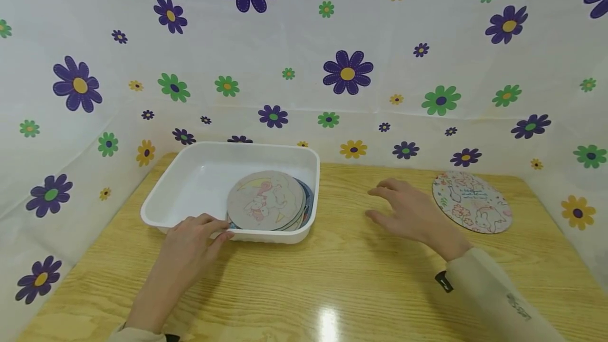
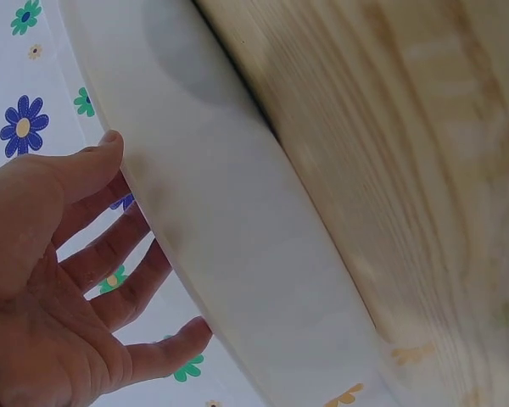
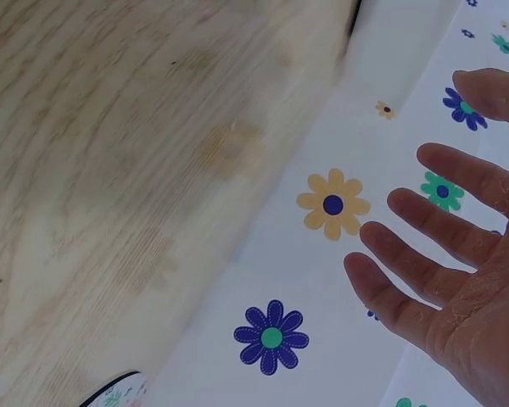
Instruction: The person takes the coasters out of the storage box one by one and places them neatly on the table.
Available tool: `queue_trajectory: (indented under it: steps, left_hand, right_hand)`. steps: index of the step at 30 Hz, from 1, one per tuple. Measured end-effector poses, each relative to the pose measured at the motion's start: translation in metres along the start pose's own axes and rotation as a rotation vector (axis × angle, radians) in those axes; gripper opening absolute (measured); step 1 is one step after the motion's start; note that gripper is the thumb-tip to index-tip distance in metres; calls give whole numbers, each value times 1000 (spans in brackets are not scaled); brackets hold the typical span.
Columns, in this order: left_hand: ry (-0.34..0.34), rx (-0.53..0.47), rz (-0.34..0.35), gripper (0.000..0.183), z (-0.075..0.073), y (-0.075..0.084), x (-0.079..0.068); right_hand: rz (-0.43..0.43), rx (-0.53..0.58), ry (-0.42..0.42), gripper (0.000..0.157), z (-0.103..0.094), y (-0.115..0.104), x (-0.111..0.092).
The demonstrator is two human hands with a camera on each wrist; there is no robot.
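My left hand (image 1: 187,247) holds the near rim of a white plastic tray (image 1: 201,186), thumb outside and fingers over the edge; the left wrist view shows this grip on the tray wall (image 2: 229,229) too. In the tray's right half lies a stack of round mats, the top one (image 1: 266,202) pale with a cartoon print, a dark blue one (image 1: 309,199) peeking out beneath. Over the table, right of the tray, hovers my right hand (image 1: 404,212), fingers apart and holding nothing. Nearby on its right, a round mat with rabbits and flowers (image 1: 472,202) lies flat.
The wooden table (image 1: 304,289) ends at a white flower-printed cloth (image 1: 294,36) that hangs behind it and along both sides. The tray stands near the back left. A bright light reflection shows at the table's front.
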State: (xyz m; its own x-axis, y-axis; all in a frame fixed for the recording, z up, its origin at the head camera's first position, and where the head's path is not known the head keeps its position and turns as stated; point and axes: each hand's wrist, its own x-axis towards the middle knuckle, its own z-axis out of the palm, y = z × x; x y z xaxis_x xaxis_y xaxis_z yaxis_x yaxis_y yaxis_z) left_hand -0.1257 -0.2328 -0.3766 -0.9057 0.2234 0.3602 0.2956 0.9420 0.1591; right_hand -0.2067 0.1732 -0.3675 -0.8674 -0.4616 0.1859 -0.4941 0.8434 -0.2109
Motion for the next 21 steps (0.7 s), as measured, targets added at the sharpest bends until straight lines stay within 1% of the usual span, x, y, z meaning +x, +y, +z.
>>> queue_trajectory:
  steps: [8,14,21]
  left_hand:
    - [20,-12,-5,24,2,0,-1]
    - [9,-16,-11,24,1,0,0]
    - [-3,-18,-23,24,-1,0,0]
  right_hand:
    - [-22,9,16,48,5,-12,11]
    - [-35,13,22,47,10,-21,21]
    - [-62,44,30,46,16,-34,33]
